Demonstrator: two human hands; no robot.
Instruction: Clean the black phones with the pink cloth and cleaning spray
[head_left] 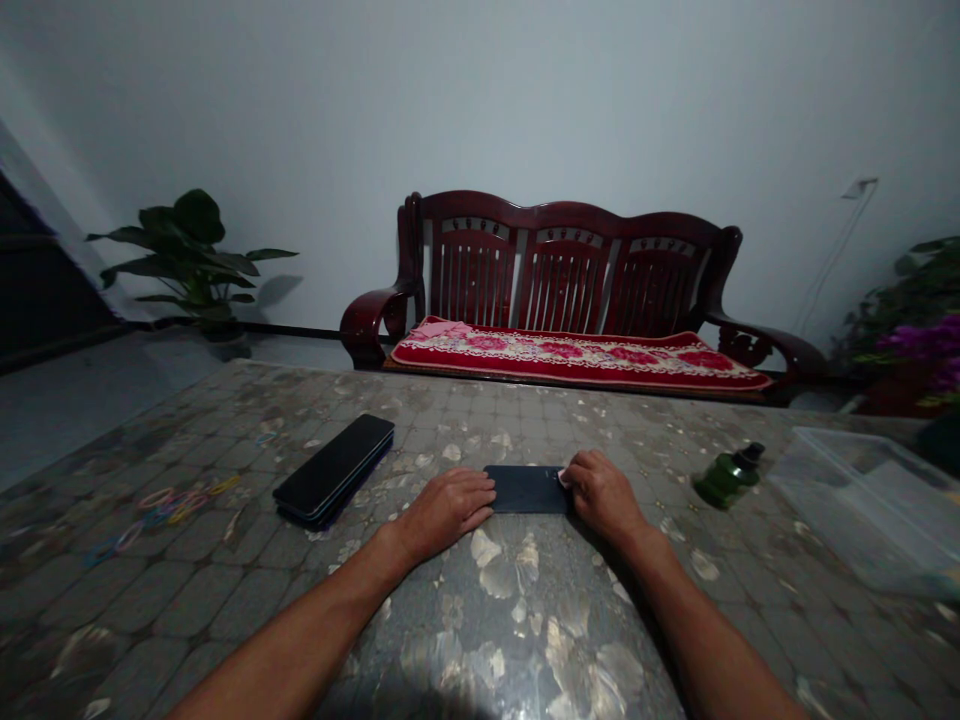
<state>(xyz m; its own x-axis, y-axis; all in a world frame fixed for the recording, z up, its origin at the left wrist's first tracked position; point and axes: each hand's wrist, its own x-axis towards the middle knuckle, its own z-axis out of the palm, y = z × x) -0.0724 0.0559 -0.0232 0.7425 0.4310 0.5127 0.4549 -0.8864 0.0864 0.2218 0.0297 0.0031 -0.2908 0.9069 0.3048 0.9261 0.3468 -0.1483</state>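
A dark blue-black smartphone (527, 490) lies flat and crosswise on the table in front of me. My left hand (454, 503) grips its left end, fingers together along that edge. At the other end my right hand (598, 490) is closed, pinching a small pale wad (564, 479) against the phone's surface near the corner. Whether the wad is cloth or tissue I cannot tell. The phone's right end is partly hidden by that hand. To the left of my hands a stack of dark phones (337, 468) sits at a slant.
Colourful rubber bands (176, 503) are scattered at the left. A green bottle with a black top (729, 478) stands to the right, beside a clear plastic bin (862, 510). Beyond the patterned table (450, 410) is a wooden bench (570, 270) with a red cover.
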